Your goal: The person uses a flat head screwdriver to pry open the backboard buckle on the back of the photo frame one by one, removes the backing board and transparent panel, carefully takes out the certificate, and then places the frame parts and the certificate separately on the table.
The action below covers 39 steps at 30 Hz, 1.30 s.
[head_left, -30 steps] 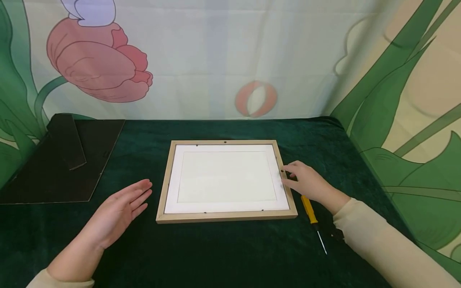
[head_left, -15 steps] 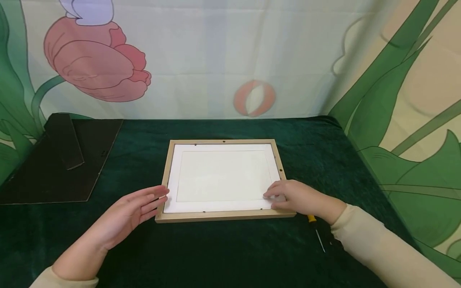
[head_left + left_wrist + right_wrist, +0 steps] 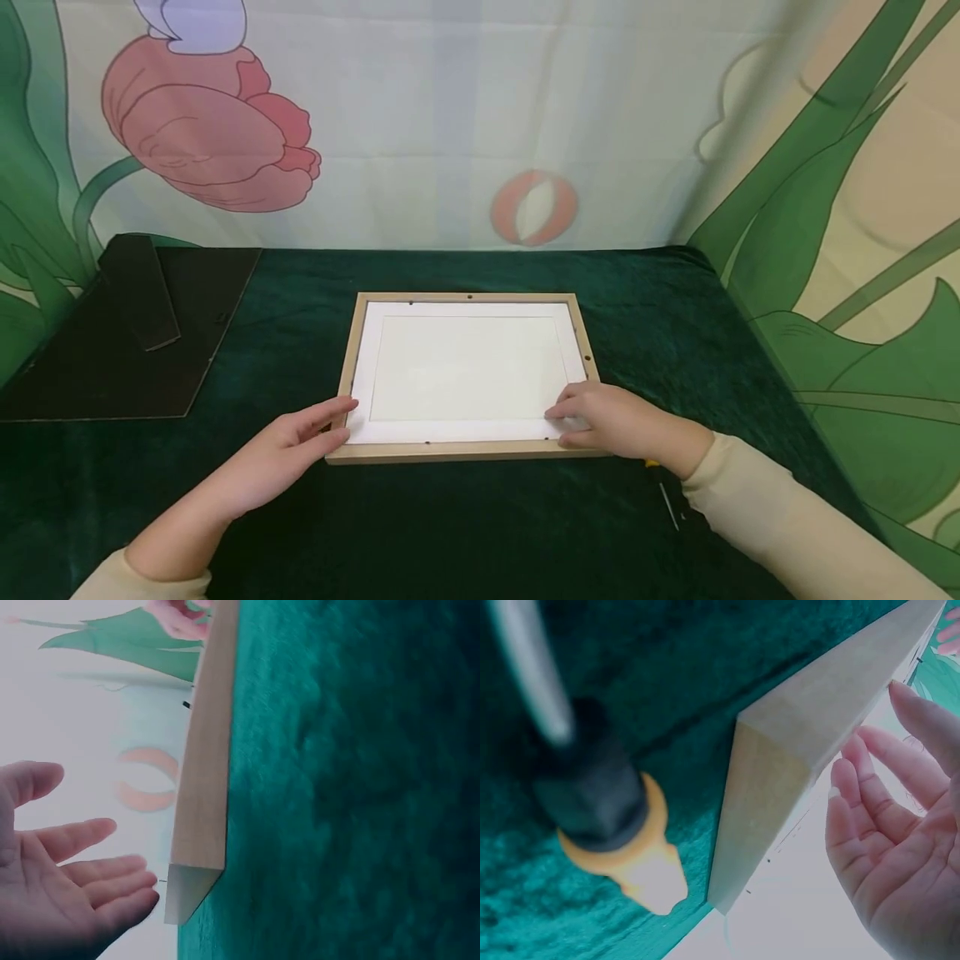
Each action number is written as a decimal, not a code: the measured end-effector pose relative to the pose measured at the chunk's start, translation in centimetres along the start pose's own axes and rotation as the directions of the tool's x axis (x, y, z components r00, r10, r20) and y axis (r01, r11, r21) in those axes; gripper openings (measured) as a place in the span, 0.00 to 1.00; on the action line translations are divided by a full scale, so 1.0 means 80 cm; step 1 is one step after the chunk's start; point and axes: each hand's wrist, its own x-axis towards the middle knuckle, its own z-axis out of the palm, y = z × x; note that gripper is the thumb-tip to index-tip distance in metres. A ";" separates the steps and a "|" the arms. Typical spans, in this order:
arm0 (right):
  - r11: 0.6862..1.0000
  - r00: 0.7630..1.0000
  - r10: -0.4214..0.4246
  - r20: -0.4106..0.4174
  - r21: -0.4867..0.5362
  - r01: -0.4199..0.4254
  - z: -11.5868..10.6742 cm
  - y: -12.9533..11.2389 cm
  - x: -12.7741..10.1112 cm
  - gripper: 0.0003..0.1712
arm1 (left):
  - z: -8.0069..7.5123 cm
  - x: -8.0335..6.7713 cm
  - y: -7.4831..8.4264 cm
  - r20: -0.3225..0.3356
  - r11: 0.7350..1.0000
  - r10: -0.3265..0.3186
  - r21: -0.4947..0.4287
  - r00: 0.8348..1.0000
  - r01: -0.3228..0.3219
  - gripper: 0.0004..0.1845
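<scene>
A light wooden picture frame [image 3: 465,452] lies on the green cloth, with a white mat board [image 3: 480,431] set inside it. My left hand [image 3: 273,462] is at the frame's near left corner, fingers loosely extended over the left rail. In the left wrist view those fingers are spread and hold nothing, beside the rail's end. My right hand [image 3: 611,417] reaches over the near right corner, its fingertips at the mat and thumb by the front rail. From the right wrist, its fingers look relaxed and slightly bent, with nothing gripped.
A screwdriver [image 3: 630,832] with a yellow handle lies right of the frame, largely hidden by the right hand in the head view. A black backing board [image 3: 187,333] with a stand leg lies at the left. Small dark tabs dot the frame's inner edges. A printed curtain hangs behind.
My right hand has moved from the right rail's middle to the near right corner, covering most of the screwdriver. The left hand has come right to the frame's left rail, its palm turning down.
</scene>
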 end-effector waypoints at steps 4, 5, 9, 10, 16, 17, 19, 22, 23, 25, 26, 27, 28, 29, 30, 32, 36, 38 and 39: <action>1.000 1.000 0.018 0.015 -0.004 -0.018 -0.001 -0.002 0.002 0.18 | 0.006 -0.002 -0.006 0.010 0.985 0.021 0.169 1.000 -0.022 0.31; 1.000 1.000 0.021 0.019 -0.003 -0.021 -0.002 -0.002 0.003 0.17 | 0.007 -0.003 -0.006 0.022 0.980 0.019 0.196 1.000 -0.023 0.31; 1.000 0.999 0.030 0.019 -0.007 -0.030 -0.002 -0.003 0.005 0.16 | 0.009 -0.005 -0.005 0.066 0.960 0.009 0.277 0.998 -0.027 0.34; 0.999 0.999 0.033 0.018 -0.005 -0.033 -0.003 -0.004 0.006 0.16 | 0.009 -0.005 -0.004 0.070 0.956 0.005 0.291 0.997 -0.026 0.34; 0.996 0.996 0.079 0.030 0.041 -0.080 -0.003 -0.005 0.009 0.15 | 0.008 -0.005 -0.002 0.081 0.937 -0.033 0.349 0.996 0.003 0.34; 0.995 0.996 0.082 0.030 0.047 -0.083 -0.003 -0.005 0.010 0.14 | 0.007 -0.005 -0.002 0.085 0.933 -0.038 0.359 0.996 0.005 0.34; 0.996 0.997 0.079 0.026 0.043 -0.080 -0.003 -0.005 0.010 0.14 | 0.007 -0.004 -0.002 0.091 0.926 -0.048 0.376 0.995 0.010 0.34; 0.997 0.998 0.065 0.019 0.033 -0.066 -0.004 -0.005 0.010 0.14 | 0.005 -0.003 -0.001 0.094 0.918 -0.052 0.397 0.994 0.011 0.34; 0.998 0.998 0.058 0.017 0.030 -0.058 -0.005 -0.006 0.010 0.14 | 0.004 -0.003 -0.001 0.094 0.916 -0.051 0.402 0.994 0.009 0.34; 0.999 0.999 0.044 0.009 0.029 -0.045 -0.008 -0.007 0.008 0.14 | 0.003 -0.003 0.000 0.093 0.912 -0.046 0.410 0.995 0.004 0.34; 0.999 0.999 0.037 0.002 0.030 -0.037 -0.009 -0.007 0.008 0.14 | 0.003 -0.002 0.000 0.091 0.911 -0.041 0.413 0.995 0.000 0.33; 0.999 1.000 0.027 -0.007 0.032 -0.027 -0.011 -0.007 0.007 0.14 | 0.003 -0.002 0.001 0.088 0.909 -0.035 0.416 0.995 -0.005 0.33; 0.999 1.000 0.018 -0.015 0.035 -0.018 -0.013 -0.007 0.006 0.14 | 0.004 -0.002 0.001 0.086 0.909 -0.029 0.416 0.996 -0.009 0.33; 0.999 1.000 0.009 -0.020 0.036 -0.009 -0.015 -0.007 0.005 0.14 | 0.004 -0.001 0.001 0.082 0.910 -0.021 0.414 0.996 -0.015 0.33; 0.999 1.000 0.002 -0.026 0.040 0.000 -0.017 -0.007 0.004 0.14 | 0.004 0.000 0.001 0.076 0.909 -0.008 0.415 0.997 -0.024 0.33; 0.999 0.999 -0.014 -0.039 0.043 0.016 -0.020 -0.008 0.002 0.14 | 0.004 0.002 0.002 0.061 0.908 0.021 0.417 0.998 -0.044 0.32; 0.998 0.997 -0.035 -0.062 0.042 0.038 -0.025 -0.010 -0.003 0.14 | 0.005 0.006 0.006 0.014 0.865 0.120 0.488 0.993 -0.111 0.29; 0.999 0.996 -0.038 -0.075 0.031 0.041 -0.027 -0.011 -0.006 0.14 | 0.006 0.008 0.009 -0.009 0.827 0.180 0.543 0.984 -0.147 0.28; 0.999 0.996 -0.040 -0.082 0.021 0.041 -0.028 -0.012 -0.007 0.14 | 0.006 0.009 0.010 -0.018 0.805 0.218 0.569 0.976 -0.170 0.27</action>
